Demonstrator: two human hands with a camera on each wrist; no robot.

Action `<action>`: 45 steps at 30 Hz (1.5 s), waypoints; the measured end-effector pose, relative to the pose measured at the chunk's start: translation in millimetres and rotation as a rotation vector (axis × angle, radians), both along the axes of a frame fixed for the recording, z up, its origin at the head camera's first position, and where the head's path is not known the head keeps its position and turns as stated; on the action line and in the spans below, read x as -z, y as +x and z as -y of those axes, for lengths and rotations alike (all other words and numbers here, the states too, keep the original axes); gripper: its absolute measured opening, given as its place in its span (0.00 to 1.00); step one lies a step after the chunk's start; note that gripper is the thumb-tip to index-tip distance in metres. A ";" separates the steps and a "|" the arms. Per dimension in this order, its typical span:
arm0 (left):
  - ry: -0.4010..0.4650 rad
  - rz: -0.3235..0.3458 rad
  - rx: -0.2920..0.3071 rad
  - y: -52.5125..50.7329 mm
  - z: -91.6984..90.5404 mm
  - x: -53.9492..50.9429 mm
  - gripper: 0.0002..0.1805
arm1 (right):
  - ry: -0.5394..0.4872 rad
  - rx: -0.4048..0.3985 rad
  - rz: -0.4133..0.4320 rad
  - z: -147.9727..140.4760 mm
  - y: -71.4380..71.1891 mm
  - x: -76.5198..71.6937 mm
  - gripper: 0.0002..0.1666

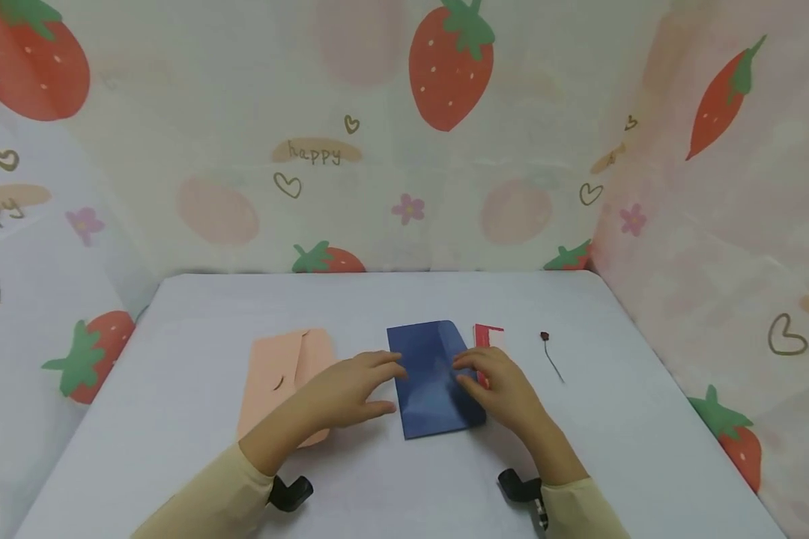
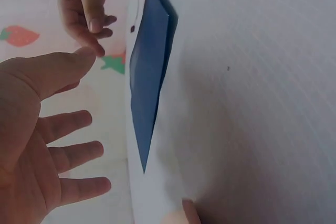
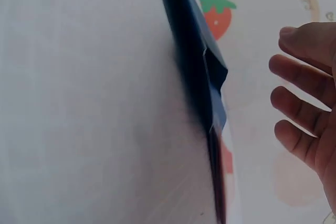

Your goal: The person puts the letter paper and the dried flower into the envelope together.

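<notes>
left hand (image 1: pixel 352 388) + right hand (image 1: pixel 502 383): fingers loosely spread, gripping nothing | rectangular dark-blue paper envelope (image 1: pixel 434 393) between | right-wrist cam catches its buckled edge (head cam? looks flat)

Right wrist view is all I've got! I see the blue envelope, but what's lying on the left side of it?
Observer: A peach envelope lies to the left of the blue envelope, partly hidden by the left arm in the head view.

Operator: Ooh! Is the other hand holding the blue one?

Observer: No. The left wrist view shows the left hand with its fingers spread, apart from the blue envelope.

Operator: Anything way over on the right?

Observer: Yes, the head view shows a dark red flower with a thin stem, on the table to the right of the right hand.
</notes>
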State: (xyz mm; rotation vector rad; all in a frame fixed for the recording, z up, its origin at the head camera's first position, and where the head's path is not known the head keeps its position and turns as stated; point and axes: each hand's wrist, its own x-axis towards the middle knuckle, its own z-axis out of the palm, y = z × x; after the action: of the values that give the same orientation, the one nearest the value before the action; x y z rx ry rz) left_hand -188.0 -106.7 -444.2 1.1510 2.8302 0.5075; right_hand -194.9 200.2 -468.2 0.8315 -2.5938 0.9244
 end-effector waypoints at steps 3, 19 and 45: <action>-0.013 -0.010 0.008 -4.5 -8.7 0.4 0.26 | 0.008 0.013 0.006 -2.5 -3.2 2.8 0.12; -0.098 0.039 0.033 -24.7 -54.7 8.8 0.27 | 0.097 0.052 0.040 -15.3 -14.7 19.5 0.15; -0.223 0.152 -0.005 -50.0 -95.5 25.8 0.42 | 0.265 0.086 0.089 -24.6 -19.2 29.1 0.18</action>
State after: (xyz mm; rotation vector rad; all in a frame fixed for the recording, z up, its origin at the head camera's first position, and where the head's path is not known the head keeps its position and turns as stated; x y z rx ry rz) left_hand -238.0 -11.2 -470.0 1.0184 2.6782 0.2579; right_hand -214.1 224.9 -497.3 0.7495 -2.8472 0.6162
